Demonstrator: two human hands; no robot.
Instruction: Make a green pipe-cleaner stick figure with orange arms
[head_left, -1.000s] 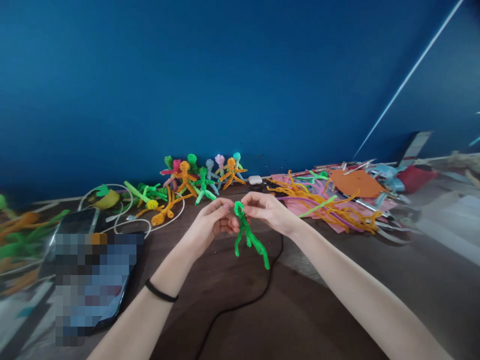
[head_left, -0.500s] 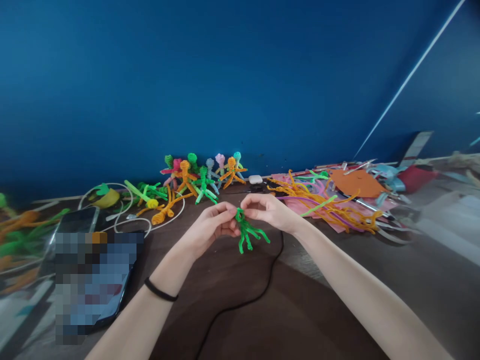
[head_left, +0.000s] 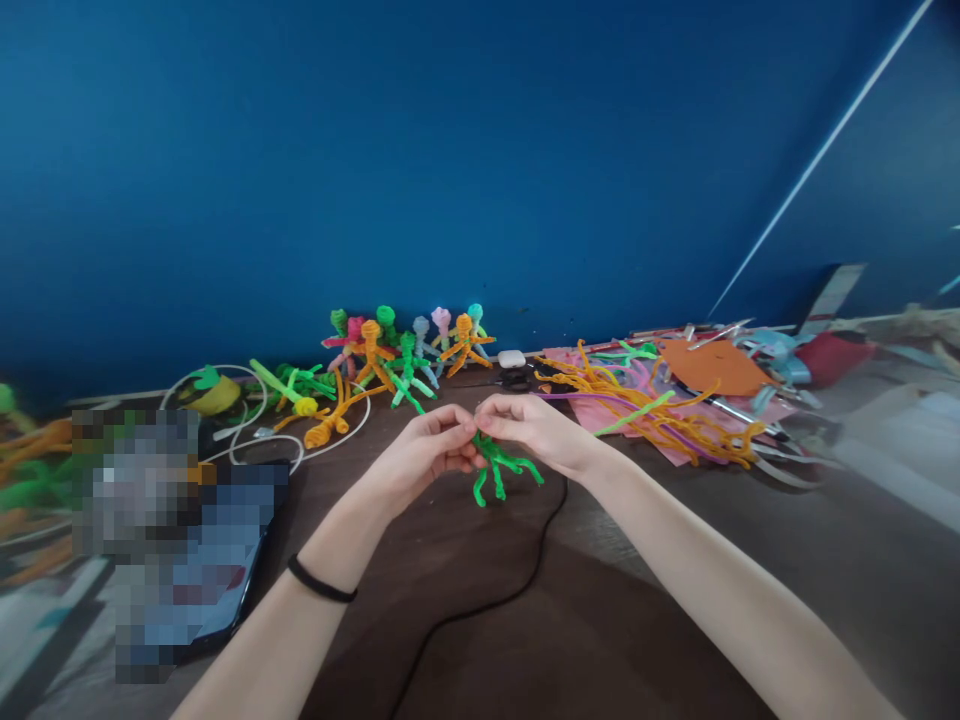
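Note:
A green pipe-cleaner figure [head_left: 501, 466] hangs between my hands over the dark table, its several limbs pointing down and to the right. My left hand [head_left: 429, 447] pinches its upper end from the left, with thumb and fingers pressed together. From the other side my right hand [head_left: 523, 425] closes thumb and forefinger on the same upper end. The fingertips of both hands almost meet and hide the top of the figure. Behind them several finished pipe-cleaner figures [head_left: 371, 350] in orange, green, pink and blue stand against the wall.
Loose orange pipe cleaners [head_left: 600, 385] lie at the right beside orange felt [head_left: 712, 366]. A white earbud case [head_left: 511, 359] sits near the wall. At the left are a phone [head_left: 225, 570] and a white cable [head_left: 298, 455]. A black cord [head_left: 487, 605] crosses the table in front.
My right fingers have moved slightly left, closing over the figure's top, which showed as a loop before. The limbs have swung a little and spread.

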